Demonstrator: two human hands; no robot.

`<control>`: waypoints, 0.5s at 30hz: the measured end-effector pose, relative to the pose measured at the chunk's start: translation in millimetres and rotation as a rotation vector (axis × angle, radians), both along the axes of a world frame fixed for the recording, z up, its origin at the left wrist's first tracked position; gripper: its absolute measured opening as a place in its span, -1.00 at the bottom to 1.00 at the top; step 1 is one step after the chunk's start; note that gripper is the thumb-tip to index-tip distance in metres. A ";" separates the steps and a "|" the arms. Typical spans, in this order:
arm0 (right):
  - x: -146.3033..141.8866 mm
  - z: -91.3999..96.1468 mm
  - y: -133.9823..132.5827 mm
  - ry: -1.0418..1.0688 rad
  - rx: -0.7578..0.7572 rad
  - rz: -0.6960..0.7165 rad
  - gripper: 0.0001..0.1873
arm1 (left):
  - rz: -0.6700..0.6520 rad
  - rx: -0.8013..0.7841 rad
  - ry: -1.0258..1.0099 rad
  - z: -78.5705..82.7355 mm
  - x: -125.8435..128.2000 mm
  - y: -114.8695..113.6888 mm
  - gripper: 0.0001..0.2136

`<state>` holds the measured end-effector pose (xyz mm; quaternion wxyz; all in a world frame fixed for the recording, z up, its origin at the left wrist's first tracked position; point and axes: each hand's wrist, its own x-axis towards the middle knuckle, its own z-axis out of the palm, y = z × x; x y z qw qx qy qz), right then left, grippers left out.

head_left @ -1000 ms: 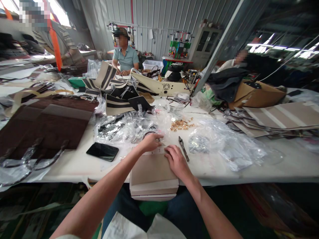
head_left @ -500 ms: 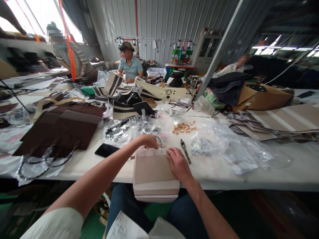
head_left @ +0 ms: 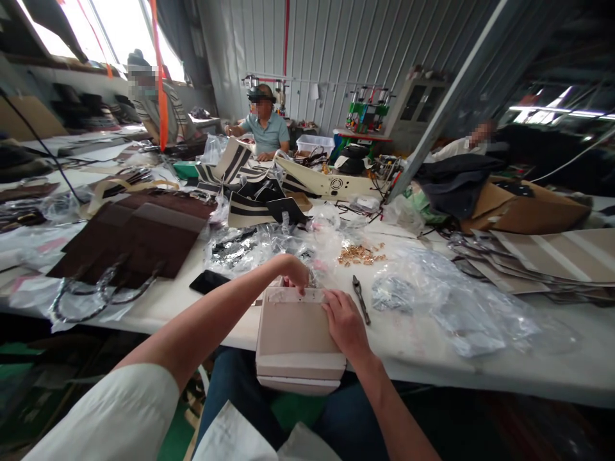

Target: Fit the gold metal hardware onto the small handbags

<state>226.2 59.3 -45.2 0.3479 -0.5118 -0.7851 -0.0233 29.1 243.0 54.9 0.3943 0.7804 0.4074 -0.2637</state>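
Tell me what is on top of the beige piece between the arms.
On the beige piece, the right hand lies over the far right corner and the left hand bends over the far edge. What they cover cannot be seen.

A white table [head_left: 401, 336] carries a dark phone [head_left: 209, 282] towards the left, a slim metal tool [head_left: 361, 299] near the middle, scattered gold-coloured bits [head_left: 360, 254] beside crumpled clear plastic [head_left: 475, 320], and stacked beige panels [head_left: 557, 253] at right; a boxy beige piece [head_left: 298, 326] overhangs its near edge.
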 end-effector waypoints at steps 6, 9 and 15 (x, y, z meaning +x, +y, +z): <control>-4.1 7.6 -2.0 -0.040 0.015 -0.003 -0.59 | 0.024 -0.102 0.037 -12.8 5.1 7.5 -0.50; -5.6 9.9 -3.2 -0.047 0.019 0.000 -0.59 | 0.028 -0.137 0.037 -16.4 4.9 9.2 -0.49; -18.8 19.2 -13.6 -0.049 0.036 0.001 -0.62 | 0.024 -0.139 -0.031 -19.7 -7.2 9.5 -0.44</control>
